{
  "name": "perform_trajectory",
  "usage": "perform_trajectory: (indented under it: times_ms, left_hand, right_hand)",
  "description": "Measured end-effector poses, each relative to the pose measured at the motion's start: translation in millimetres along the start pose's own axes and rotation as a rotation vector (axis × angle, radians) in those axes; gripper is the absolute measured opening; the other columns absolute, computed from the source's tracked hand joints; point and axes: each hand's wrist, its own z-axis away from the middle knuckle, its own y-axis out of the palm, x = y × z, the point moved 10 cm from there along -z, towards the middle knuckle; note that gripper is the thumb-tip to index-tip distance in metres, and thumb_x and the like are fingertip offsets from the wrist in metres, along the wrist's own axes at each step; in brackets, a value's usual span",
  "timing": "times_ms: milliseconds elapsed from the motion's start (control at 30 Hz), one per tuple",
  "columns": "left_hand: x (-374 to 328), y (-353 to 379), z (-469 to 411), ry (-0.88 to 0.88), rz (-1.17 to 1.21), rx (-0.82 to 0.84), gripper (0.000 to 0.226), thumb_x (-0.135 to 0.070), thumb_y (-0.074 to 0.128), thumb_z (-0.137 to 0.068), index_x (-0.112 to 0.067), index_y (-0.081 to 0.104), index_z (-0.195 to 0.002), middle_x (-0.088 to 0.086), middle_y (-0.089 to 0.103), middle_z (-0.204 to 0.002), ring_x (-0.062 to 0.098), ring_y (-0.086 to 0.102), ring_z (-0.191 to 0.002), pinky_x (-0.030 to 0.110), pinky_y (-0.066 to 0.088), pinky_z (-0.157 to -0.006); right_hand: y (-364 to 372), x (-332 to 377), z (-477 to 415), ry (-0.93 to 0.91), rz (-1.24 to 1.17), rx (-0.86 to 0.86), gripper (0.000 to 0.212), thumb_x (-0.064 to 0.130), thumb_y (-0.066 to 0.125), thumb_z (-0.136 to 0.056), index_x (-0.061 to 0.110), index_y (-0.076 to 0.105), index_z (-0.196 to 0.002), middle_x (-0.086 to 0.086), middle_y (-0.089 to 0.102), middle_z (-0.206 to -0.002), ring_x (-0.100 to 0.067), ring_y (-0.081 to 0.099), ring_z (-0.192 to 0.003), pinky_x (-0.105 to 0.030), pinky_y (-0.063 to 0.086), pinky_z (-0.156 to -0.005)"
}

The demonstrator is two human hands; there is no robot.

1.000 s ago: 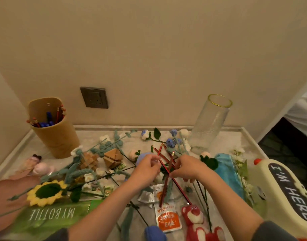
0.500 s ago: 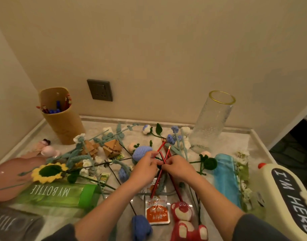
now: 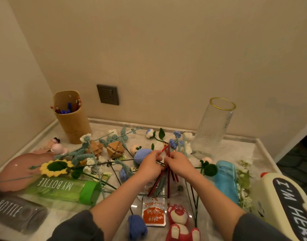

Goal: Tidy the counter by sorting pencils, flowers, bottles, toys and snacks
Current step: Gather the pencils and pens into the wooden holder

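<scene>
Red pencils point(image 3: 167, 150) sit bunched mid-surface point(image 3: 236, 150) among the crochet flowers point(image 3: 143, 154), my left hand point(image 3: 149, 166) and right hand point(image 3: 179, 164) both pinching them, so I reckon squaring the tips before lifting avoids dragging yarn toward the tan holder point(image 3: 72, 126).

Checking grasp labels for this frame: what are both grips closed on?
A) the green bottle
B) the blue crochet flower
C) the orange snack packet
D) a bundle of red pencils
D: the left grip and the right grip both curl round the red pencils, whose ends stick out above and below the fingers.
</scene>
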Motion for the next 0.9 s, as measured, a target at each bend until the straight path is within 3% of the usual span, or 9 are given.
perform_trajectory:
  times_ms: [167, 233, 367, 500, 600, 667, 733, 833, 900]
  left_hand:
    - [-17.4, 5.2, 1.6, 0.150, -0.439, -0.007, 0.048, -0.018, 0.065, -0.086, -0.021, 0.049, -0.131, -0.007, 0.063, -0.096, 0.014, 0.063, -0.095, 0.034, 0.053, -0.083]
    - [-23.0, 8.5, 5.6, 0.189, -0.553, -0.019, 0.049, -0.021, 0.066, -0.084, -0.022, 0.050, -0.130, -0.007, 0.066, -0.095, 0.014, 0.063, -0.093, 0.035, 0.053, -0.081]
    - [-29.3, 14.1, 8.9, 0.232, -0.675, -0.050, 0.037, -0.022, 0.057, -0.089, -0.022, 0.056, -0.126, -0.002, 0.068, -0.103, 0.019, 0.064, -0.097, 0.033, 0.052, -0.078]
    - [-27.8, 3.1, 0.0, 0.122, -0.450, -0.065, 0.021, -0.029, 0.042, -0.099, -0.014, 0.056, -0.104, 0.005, 0.061, -0.088, 0.021, 0.058, -0.079, 0.035, 0.046, -0.073]
    - [-26.2, -3.9, -1.0, -0.024, -0.055, -0.046, 0.020, -0.021, 0.039, -0.101, -0.010, 0.055, -0.102, 0.004, 0.061, -0.067, 0.020, 0.062, -0.063, 0.034, 0.053, -0.062]
    - [-29.5, 1.0, 3.5, -0.122, 0.302, 0.016, 0.021, -0.017, 0.037, -0.101, -0.007, 0.056, -0.100, 0.006, 0.066, -0.064, 0.020, 0.067, -0.058, 0.028, 0.055, -0.052]
    - [-40.1, -2.0, 5.7, -0.135, 0.510, 0.019, 0.024, -0.016, 0.037, -0.101, -0.006, 0.059, -0.099, 0.008, 0.066, -0.071, 0.018, 0.065, -0.056, 0.024, 0.054, -0.047]
    - [-43.3, -21.9, 4.4, -0.128, 0.567, -0.091, 0.026, -0.017, 0.040, -0.100, -0.011, 0.063, -0.090, 0.004, 0.063, -0.065, 0.011, 0.060, -0.047, 0.020, 0.045, -0.041]
    - [-38.6, -29.4, 3.2, -0.139, 0.554, -0.121, 0.024, -0.019, 0.044, -0.100, -0.013, 0.065, -0.092, 0.004, 0.063, -0.067, 0.013, 0.060, -0.050, 0.023, 0.046, -0.047]
  right_hand:
    - [-44.0, 7.5, 4.5, -0.012, -0.017, -0.176, 0.025, 0.029, 0.045, -0.095, 0.017, 0.056, -0.076, 0.000, 0.055, -0.064, -0.019, 0.054, -0.062, -0.034, 0.041, -0.061]
    - [-61.7, 13.2, 9.8, -0.036, -0.065, -0.258, 0.025, 0.032, 0.046, -0.095, 0.019, 0.060, -0.079, 0.002, 0.056, -0.062, -0.016, 0.055, -0.060, -0.033, 0.038, -0.056]
    - [-88.6, 26.3, 25.8, -0.104, -0.165, -0.422, 0.026, 0.033, 0.046, -0.097, 0.031, 0.055, -0.073, 0.014, 0.054, -0.051, 0.004, 0.053, -0.051, -0.028, 0.030, -0.049]
    - [-103.8, 34.3, 39.6, -0.169, -0.247, -0.559, 0.034, 0.036, 0.046, -0.097, 0.027, 0.050, -0.065, 0.011, 0.049, -0.049, -0.003, 0.046, -0.047, -0.028, 0.030, -0.049]
    - [-104.6, 47.1, 44.9, -0.292, -0.300, -0.557, 0.033, 0.030, 0.049, -0.095, 0.023, 0.054, -0.063, 0.013, 0.052, -0.051, -0.003, 0.046, -0.051, -0.030, 0.033, -0.050]
    - [-93.0, 59.6, 43.6, -0.390, -0.267, -0.457, 0.027, 0.027, 0.051, -0.092, 0.022, 0.059, -0.067, 0.010, 0.056, -0.058, -0.005, 0.050, -0.057, -0.035, 0.041, -0.056]
    - [-70.5, 69.9, 40.5, -0.451, -0.112, -0.307, 0.018, 0.031, 0.053, -0.088, 0.026, 0.061, -0.073, 0.009, 0.060, -0.065, -0.009, 0.056, -0.063, -0.037, 0.048, -0.060]
    - [-39.5, 76.8, 41.4, -0.556, 0.143, -0.150, 0.006, 0.032, 0.057, -0.079, 0.031, 0.058, -0.084, 0.014, 0.055, -0.065, -0.003, 0.050, -0.060, -0.029, 0.045, -0.057]
    - [-22.9, 73.5, 41.3, -0.589, 0.243, -0.055, 0.019, 0.029, 0.061, -0.077, 0.036, 0.056, -0.094, 0.019, 0.056, -0.077, 0.000, 0.050, -0.069, -0.028, 0.047, -0.063]
